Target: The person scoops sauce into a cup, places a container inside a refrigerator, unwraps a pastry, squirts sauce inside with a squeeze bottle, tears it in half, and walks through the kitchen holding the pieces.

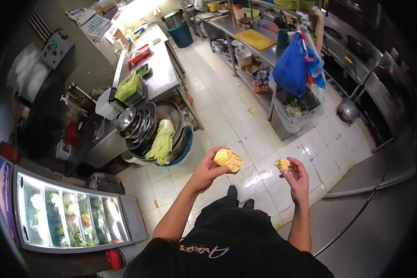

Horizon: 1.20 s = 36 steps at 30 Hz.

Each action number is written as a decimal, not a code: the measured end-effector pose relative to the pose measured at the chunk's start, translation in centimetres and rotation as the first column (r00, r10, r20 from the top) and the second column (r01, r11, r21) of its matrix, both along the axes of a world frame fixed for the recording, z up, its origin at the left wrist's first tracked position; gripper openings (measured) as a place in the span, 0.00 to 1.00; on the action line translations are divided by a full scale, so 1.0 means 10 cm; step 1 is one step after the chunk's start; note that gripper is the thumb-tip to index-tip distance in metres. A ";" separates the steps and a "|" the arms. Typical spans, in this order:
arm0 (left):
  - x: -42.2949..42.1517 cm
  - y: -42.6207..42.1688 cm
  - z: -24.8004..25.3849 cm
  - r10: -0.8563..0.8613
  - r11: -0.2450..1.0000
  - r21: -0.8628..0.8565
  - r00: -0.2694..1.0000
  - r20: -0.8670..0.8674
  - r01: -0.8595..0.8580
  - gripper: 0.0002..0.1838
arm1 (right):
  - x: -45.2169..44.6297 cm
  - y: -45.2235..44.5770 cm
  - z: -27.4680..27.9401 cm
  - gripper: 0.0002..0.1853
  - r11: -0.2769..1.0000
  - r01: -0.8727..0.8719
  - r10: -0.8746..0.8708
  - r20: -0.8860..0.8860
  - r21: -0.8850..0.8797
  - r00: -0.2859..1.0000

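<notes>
My left hand [205, 173] is closed around a yellow, ridged piece of food that looks like a bun [228, 161]. Its torn side shows a paler, pinkish-orange inside. A smaller torn piece [281, 165] of similar colour is pinched between the thumb and fingers of my right hand [296, 180]. Both hands are held apart in front of my dark apron [231, 231], above the tiled floor. What exactly the food is made of cannot be made out.
Napa cabbage [163, 141] lies on stacked metal bowls [139, 121] at left. A glass-door fridge [74, 215] stands lower left. On the right are a lined bin [295, 111], a hanging blue bag [289, 69] and a steel shelf table with a yellow cutting board [255, 40].
</notes>
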<state>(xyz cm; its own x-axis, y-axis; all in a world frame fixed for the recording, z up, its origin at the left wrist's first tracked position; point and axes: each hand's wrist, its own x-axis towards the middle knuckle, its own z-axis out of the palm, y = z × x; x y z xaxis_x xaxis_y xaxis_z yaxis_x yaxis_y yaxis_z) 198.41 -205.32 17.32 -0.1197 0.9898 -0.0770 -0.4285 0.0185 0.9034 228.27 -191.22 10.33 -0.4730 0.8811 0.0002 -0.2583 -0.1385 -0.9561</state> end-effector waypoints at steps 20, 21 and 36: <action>-1.51 2.04 -0.50 0.089 0.991 0.071 0.961 0.261 -0.111 0.34 | -1.75 1.71 0.37 0.23 0.948 -0.274 0.281 0.021 -0.161 0.960; -1.63 2.20 -0.44 0.059 0.991 0.098 0.967 0.250 -0.086 0.34 | -1.87 1.85 0.45 0.23 0.951 -0.269 0.273 0.001 -0.154 0.962; -2.64 4.45 -0.33 -0.078 0.975 0.220 0.957 0.279 0.016 0.41 | -3.16 3.55 1.00 0.26 0.933 -0.336 0.360 -0.383 0.129 0.851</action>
<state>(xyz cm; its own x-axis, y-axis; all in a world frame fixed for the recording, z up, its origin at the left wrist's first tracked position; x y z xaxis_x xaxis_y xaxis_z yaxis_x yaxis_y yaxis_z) 171.99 -160.84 13.99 -0.0767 0.9907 0.1127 -0.6714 -0.1349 0.7287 196.69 -155.71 20.29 -0.6984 0.6519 0.2954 -0.5596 -0.2401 -0.7932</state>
